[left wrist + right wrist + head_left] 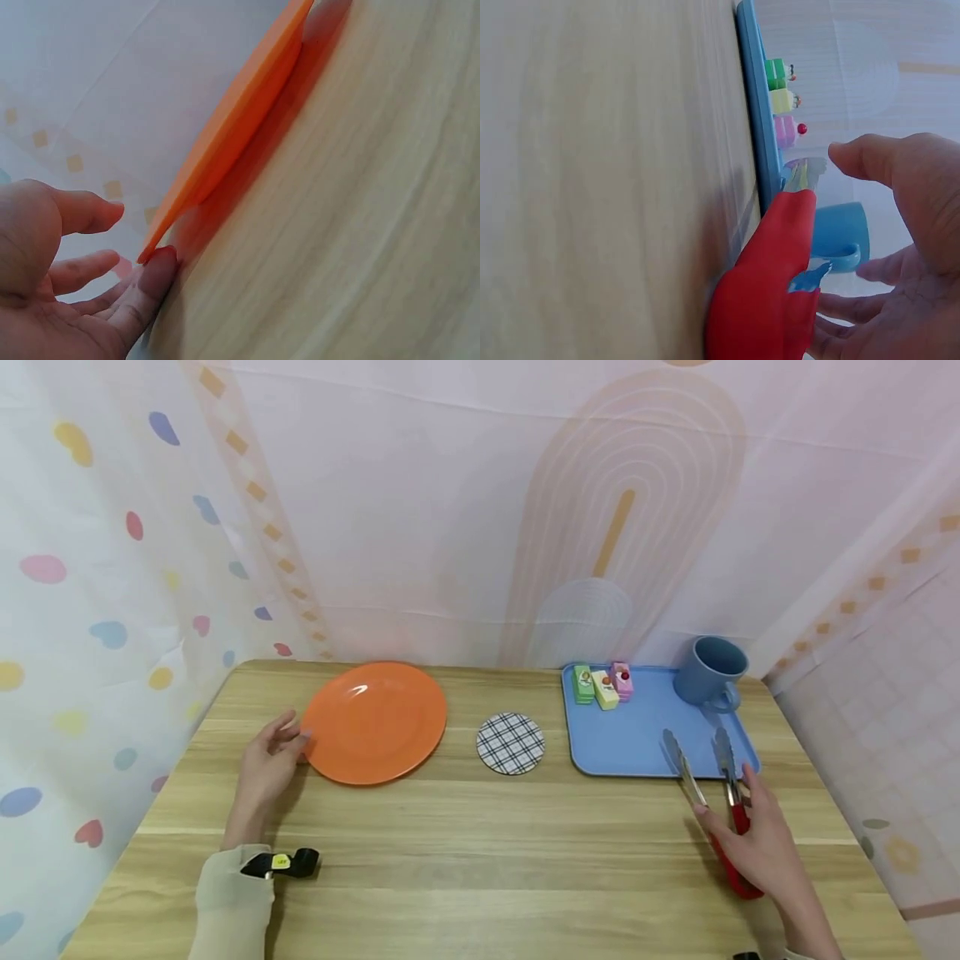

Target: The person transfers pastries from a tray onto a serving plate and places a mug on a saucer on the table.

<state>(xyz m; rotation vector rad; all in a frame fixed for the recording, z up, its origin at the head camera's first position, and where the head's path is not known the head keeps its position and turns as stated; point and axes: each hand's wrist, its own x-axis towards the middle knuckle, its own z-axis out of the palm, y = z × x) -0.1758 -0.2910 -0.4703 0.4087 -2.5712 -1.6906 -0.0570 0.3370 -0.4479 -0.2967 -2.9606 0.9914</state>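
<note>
An orange plate [378,722] lies on the left part of the table. My left hand [270,764] is at its left rim, fingers loosely bent; in the left wrist view, a fingertip [159,271] meets the rim's underside. On the right, metal tongs with red handles [737,881] lie with their tips over a blue tray [622,747]. My right hand [757,835] spreads over the tongs, thumb and fingers to either side. The right wrist view shows the thumb apart from the red handle [761,292]; contact of the other fingers is partly hidden.
On the tray stand a blue mug [701,681] at the back right and green, yellow [605,690] and pink toy cake pieces at the back left. A round checked coaster [511,743] lies between plate and tray. A patterned curtain [420,527] hangs behind.
</note>
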